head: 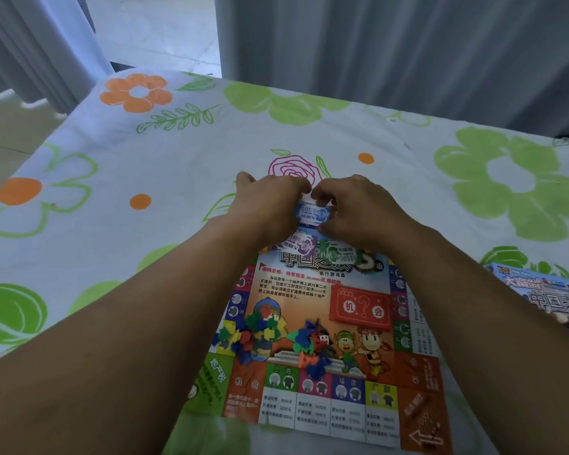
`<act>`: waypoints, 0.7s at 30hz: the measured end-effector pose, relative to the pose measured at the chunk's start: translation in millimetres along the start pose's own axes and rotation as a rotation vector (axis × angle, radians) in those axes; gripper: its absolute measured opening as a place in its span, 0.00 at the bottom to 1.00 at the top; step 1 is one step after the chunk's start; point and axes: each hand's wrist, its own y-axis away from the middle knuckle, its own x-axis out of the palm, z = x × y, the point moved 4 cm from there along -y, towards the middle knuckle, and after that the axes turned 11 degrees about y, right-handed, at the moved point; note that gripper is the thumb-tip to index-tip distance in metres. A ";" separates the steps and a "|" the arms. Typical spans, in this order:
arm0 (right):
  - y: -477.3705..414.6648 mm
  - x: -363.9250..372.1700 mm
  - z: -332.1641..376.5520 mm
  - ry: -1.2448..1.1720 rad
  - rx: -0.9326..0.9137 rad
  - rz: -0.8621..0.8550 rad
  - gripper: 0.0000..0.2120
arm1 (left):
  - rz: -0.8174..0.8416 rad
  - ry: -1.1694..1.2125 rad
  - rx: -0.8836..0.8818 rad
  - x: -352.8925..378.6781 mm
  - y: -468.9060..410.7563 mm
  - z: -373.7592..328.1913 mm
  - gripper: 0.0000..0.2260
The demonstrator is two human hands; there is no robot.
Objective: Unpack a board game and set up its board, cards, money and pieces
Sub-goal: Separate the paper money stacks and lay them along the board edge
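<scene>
The paper game board [312,402] lies flat on the flowered cloth in front of me. At its far edge both hands meet over play money: my left hand [266,205] and my right hand [358,208] together pinch a blue banknote [312,213]. Just below it lie a purple banknote [301,246] and a green banknote [337,254] on the board. A red stack of chance cards [362,307] rests on the board's right half. Two heaps of coloured plastic pieces [253,333] [311,346] sit in the board's middle; a small white die shows in the right heap.
The game box [546,297] lies at the right edge of the table. The flowered tablecloth [145,152] covers the whole table. Grey curtains [408,54] hang behind it, with tiled floor at the back left.
</scene>
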 end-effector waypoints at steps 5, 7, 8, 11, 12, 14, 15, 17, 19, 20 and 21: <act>-3.6 3.4 3.5 -0.020 0.002 -0.027 0.21 | -0.016 0.014 0.006 -0.4 0.8 0.2 0.18; -3.5 3.6 5.3 -0.034 0.000 -0.036 0.20 | -0.025 0.019 0.006 -0.9 1.3 0.4 0.17; -3.4 3.7 6.2 -0.041 -0.003 -0.038 0.20 | -0.026 0.021 0.004 -1.1 1.5 0.3 0.17; -2.6 3.5 7.4 -0.045 -0.011 -0.021 0.22 | -0.026 0.021 -0.002 -2.0 1.7 -0.8 0.17; -2.1 2.8 6.5 -0.043 -0.010 -0.012 0.23 | -0.023 0.018 -0.006 -2.1 1.5 -1.0 0.17; -0.9 0.0 2.6 -0.031 0.003 -0.005 0.25 | -0.017 0.012 -0.015 -1.8 1.2 -1.2 0.19; -0.3 -1.7 0.1 -0.026 0.010 -0.004 0.25 | -0.016 0.005 -0.019 -1.5 1.2 -1.1 0.20; 1.1 -3.8 -3.9 -0.021 0.022 0.003 0.24 | -0.017 -0.014 -0.021 -1.3 1.1 -1.5 0.20; 2.4 -3.6 -4.8 -0.019 0.021 0.020 0.24 | -0.017 -0.028 -0.018 -1.4 1.2 -3.1 0.21; 2.9 -3.0 -4.7 -0.021 0.020 0.027 0.24 | -0.017 -0.034 -0.016 -1.5 1.1 -4.2 0.21; 3.4 -2.6 -4.5 -0.024 0.020 0.032 0.23 | -0.016 -0.040 -0.016 -1.7 1.4 -5.4 0.20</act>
